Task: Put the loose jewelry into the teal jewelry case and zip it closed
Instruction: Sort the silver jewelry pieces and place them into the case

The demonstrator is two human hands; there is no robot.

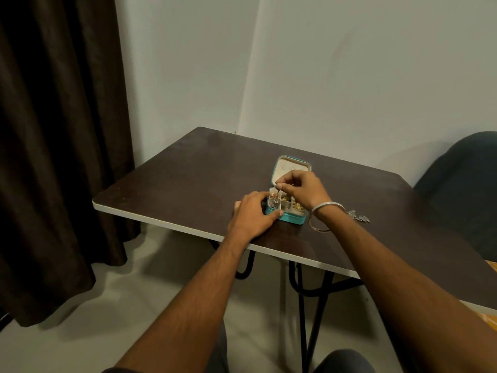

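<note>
The left hand [251,215] rests on the tabletop [172,184] at the left side of the teal jewelry case [287,218]. Its fingers curl around the left corner of the case and the thumb presses on the front wall, so it holds the case steady. The case stands near the front edge of the tabletop, with its lid [291,164] open and leaning back. Several compartments already contain small gold pieces.

Above the left compartments, the right hand [301,185] pinches a small silver piece [277,201] between thumb and fingertips; the piece hangs down into the case. What kind of jewelry it is, I cannot tell.

So the step in hand seems to be the filling of the case. The next move calls for lowering this piece fully into a compartment and releasing it.

Further right, behind the wrist, one more loose silver piece [359,217] lies on the tabletop. It probably must go in before the lid is closed and zipped.
</note>
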